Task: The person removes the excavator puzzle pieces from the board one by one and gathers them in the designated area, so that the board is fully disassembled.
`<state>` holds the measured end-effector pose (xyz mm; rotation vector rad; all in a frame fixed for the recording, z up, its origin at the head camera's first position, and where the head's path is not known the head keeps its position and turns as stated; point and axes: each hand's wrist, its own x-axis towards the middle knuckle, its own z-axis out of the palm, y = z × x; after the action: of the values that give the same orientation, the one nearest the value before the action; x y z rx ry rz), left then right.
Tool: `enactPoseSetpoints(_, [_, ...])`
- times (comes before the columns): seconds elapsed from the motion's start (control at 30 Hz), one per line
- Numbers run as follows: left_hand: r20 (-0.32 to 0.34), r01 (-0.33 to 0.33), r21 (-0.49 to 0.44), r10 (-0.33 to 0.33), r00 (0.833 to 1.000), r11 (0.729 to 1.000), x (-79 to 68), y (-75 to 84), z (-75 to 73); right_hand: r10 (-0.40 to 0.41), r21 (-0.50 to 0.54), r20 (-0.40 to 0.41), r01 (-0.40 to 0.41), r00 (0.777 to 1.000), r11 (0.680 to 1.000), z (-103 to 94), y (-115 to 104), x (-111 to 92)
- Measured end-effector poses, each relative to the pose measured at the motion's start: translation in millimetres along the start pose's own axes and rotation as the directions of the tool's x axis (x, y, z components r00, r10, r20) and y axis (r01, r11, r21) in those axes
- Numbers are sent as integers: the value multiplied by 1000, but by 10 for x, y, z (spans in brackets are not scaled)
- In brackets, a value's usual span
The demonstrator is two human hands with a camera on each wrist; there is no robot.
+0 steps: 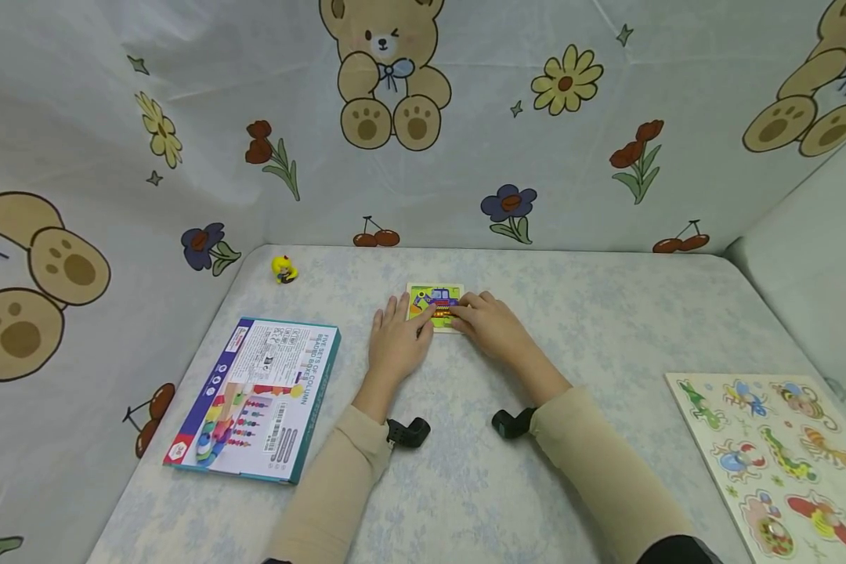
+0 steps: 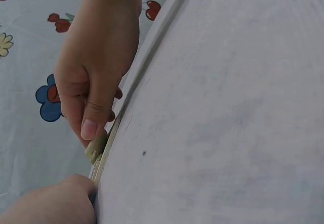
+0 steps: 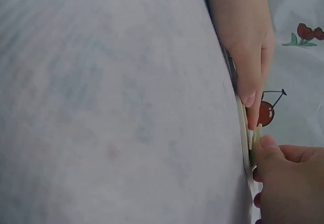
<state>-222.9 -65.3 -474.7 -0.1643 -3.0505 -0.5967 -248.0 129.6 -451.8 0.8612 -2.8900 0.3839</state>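
Observation:
A small puzzle board (image 1: 435, 285) with a yellow-green picture of a blue digger lies flat toward the back of the table. My left hand (image 1: 398, 341) rests along its left side, the index finger reaching over the picture and touching it. From the right, my right hand (image 1: 493, 325) pinches a small wooden puzzle piece (image 2: 95, 151) between thumb and fingers, tilted up from the board. In the right wrist view the thin edge of that piece (image 3: 258, 132) stands just beyond the right thumb, close to the left fingertips. Fingers hide part of the picture.
A boxed bead toy (image 1: 254, 399) lies at left, with a little yellow figure (image 1: 283, 269) behind it near the table's back edge. At right lies a large board (image 1: 754, 439) with insect pictures. A bear-print cloth (image 1: 465, 180) hangs behind the table.

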Motion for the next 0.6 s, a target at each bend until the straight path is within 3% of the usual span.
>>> enactPoseSetpoints(0.23, [-4, -5, 2, 5, 1000, 1000, 1, -1, 1, 16, 74, 5, -16, 1000, 997, 9, 3, -9])
enactPoseSetpoints(0.6, [-19, -5, -9, 5, 1000, 1000, -5, 0, 14, 154, 167, 64, -163, 986, 972, -20, -50, 37])
